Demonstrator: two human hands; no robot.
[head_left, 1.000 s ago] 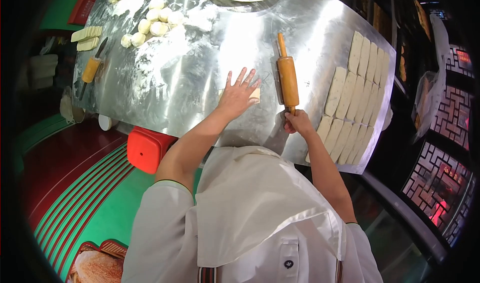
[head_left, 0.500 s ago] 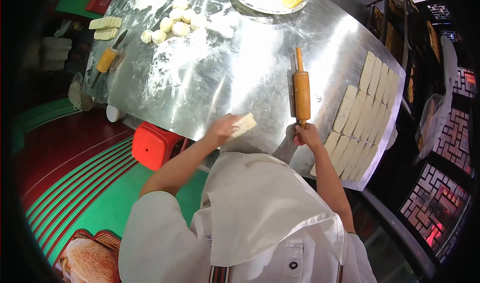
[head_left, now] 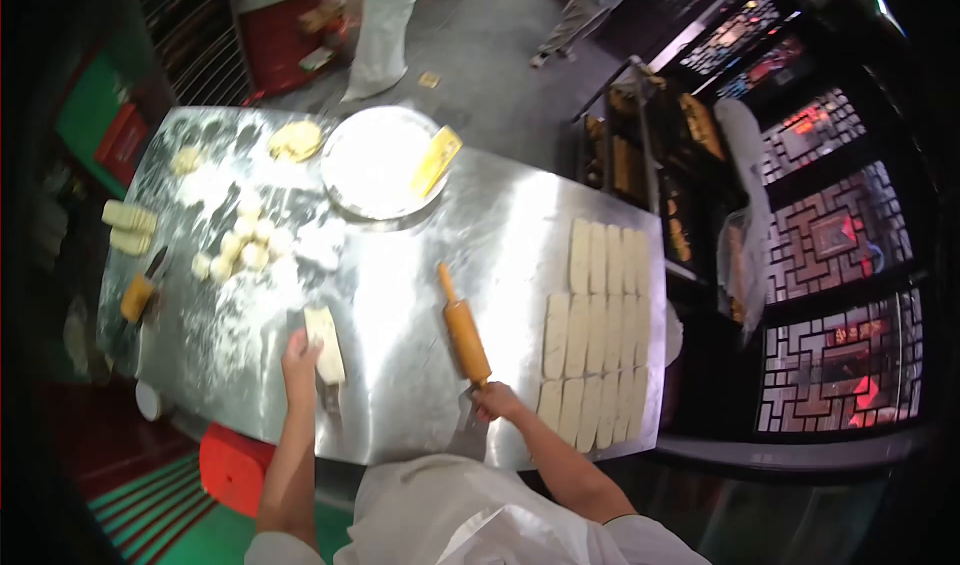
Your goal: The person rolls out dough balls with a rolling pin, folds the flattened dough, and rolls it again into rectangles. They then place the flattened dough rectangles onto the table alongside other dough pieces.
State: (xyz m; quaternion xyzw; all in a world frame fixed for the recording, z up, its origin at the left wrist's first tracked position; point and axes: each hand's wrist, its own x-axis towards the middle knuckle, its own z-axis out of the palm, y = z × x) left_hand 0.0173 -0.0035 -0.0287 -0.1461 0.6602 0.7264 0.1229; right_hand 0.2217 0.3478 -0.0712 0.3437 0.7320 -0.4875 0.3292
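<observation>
My left hand (head_left: 299,355) holds a flat strip of dough (head_left: 325,345) by its left side, over the left-middle part of the metal table (head_left: 390,315). My right hand (head_left: 494,401) is closed round the near handle of a wooden rolling pin (head_left: 465,339), which points away from me and leans left. To the right of the pin, long dough strips (head_left: 597,330) lie side by side in rows. Round dough balls (head_left: 245,245) sit on the floured part of the table at the left.
A white round basin (head_left: 375,163) with a yellow scraper (head_left: 436,162) stands at the far edge. A second rolling pin (head_left: 138,296) and stacked dough pieces (head_left: 130,227) lie far left. Near the front edge is a red stool (head_left: 232,468). Beyond the table, a person's legs (head_left: 575,25) show.
The view has tilted up and shows more of the room. My left hand has moved forward over the table with the dough strip, which now points away from me. The right hand still grips the pin.
</observation>
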